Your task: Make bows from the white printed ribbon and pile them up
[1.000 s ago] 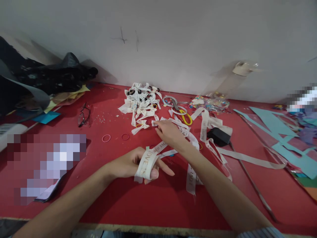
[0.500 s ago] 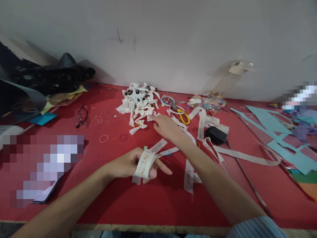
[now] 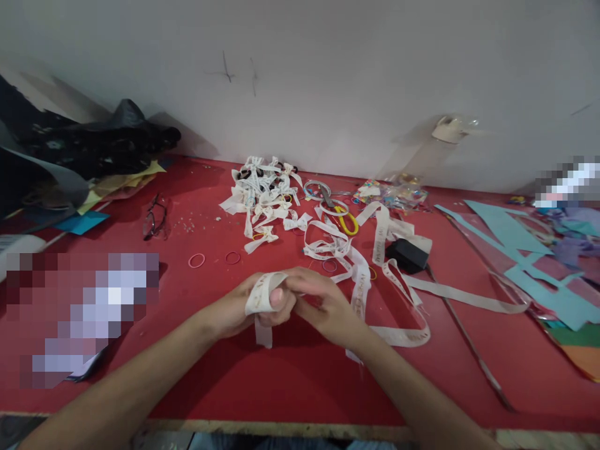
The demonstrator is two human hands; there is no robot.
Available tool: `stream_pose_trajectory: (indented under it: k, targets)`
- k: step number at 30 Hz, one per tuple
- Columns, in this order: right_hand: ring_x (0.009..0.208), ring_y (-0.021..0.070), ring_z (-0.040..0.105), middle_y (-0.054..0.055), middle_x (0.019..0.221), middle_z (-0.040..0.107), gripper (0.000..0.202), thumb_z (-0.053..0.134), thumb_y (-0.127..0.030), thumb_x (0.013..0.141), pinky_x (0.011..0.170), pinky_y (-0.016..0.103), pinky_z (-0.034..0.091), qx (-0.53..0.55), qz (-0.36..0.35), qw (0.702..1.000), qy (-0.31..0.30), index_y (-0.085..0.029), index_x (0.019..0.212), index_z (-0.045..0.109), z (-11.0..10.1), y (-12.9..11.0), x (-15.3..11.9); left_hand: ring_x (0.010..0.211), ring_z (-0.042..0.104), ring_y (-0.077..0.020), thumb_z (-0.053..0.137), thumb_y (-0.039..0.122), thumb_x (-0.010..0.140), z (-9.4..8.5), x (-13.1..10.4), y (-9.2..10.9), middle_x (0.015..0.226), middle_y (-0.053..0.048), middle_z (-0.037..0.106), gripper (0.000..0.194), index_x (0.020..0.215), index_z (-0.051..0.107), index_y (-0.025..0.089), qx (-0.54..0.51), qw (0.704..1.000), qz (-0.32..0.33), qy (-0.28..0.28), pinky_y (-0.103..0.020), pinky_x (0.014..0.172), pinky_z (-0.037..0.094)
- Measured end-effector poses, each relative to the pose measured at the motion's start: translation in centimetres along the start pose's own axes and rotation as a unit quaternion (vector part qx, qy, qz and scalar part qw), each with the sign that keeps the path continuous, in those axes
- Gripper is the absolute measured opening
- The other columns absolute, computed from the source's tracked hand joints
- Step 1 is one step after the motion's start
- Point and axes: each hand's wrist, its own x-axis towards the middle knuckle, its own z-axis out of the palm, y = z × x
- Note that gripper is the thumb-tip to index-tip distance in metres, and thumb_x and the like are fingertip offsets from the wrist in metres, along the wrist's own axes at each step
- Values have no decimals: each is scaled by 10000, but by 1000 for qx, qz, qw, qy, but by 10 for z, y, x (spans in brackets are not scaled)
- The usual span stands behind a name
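Observation:
A white printed ribbon (image 3: pixel 259 299) is looped over my left hand (image 3: pixel 229 310), whose fingers are closed on it. One short tail of the ribbon hangs below that hand. My right hand (image 3: pixel 330 306) meets the left one, its bent fingers pinching the ribbon beside the left fingertips; the exact grip is partly hidden. Behind the hands lies a pile of white ribbon bows (image 3: pixel 262 194), with a single bow (image 3: pixel 296 222) at its near right side. More of the printed ribbon (image 3: pixel 398 337) trails over the table to the right of my right hand.
Yellow-handled scissors (image 3: pixel 347 222) lie right of the bows. Pink elastic bands (image 3: pixel 197 260), folded eyeglasses (image 3: pixel 154 217) and a blurred phone-like object are on the left of the red table (image 3: pixel 210 394). A black block (image 3: pixel 407 255) and pale blue sheets (image 3: pixel 548 287) lie to the right.
My right hand has come back from the pile of bows to the left hand and the ribbon. A bow now shows where it was. The ribbon loop sits closer around my left thumb.

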Motion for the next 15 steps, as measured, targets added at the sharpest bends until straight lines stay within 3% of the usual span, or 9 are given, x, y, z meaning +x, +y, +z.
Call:
stream_pose_trajectory:
  k: [3, 7, 10, 15]
  targets:
    - [1015, 158, 632, 44, 1099, 659, 235, 505, -162, 890, 904, 291, 494, 19, 23, 999, 27, -230, 1098, 591, 7, 2, -2, 419, 154, -46, 628, 465, 830, 5, 3, -4, 498, 91, 246, 376, 1065, 710, 184, -72, 995, 34, 57, -194, 405, 150]
    - [1021, 199, 632, 78, 1140, 645, 347, 582, -189, 836, 894, 327, 506, 6, 99, 995, -20, -193, 1180, 535, 10, -5, -1, 418, 129, -48, 611, 445, 844, 10, 5, -3, 510, 92, 212, 330, 1066, 711, 222, -116, 981, 73, 134, -191, 414, 170]
    - [1075, 220, 621, 77, 1189, 640, 480, 678, -171, 769, 942, 345, 486, 28, 141, 989, -25, -199, 1219, 515, 12, -5, -1, 416, 140, -58, 605, 433, 849, 11, 6, -2, 505, 88, 220, 305, 1044, 718, 227, -131, 978, 67, 145, -195, 412, 187]
    - [1103, 214, 609, 73, 1226, 625, 535, 641, -78, 769, 950, 327, 472, 51, 139, 989, -27, -212, 1267, 503, 13, -1, 0, 429, 157, -66, 591, 391, 862, 12, 7, -2, 495, 78, 239, 285, 1041, 723, 214, -148, 977, 55, 143, -205, 423, 169]
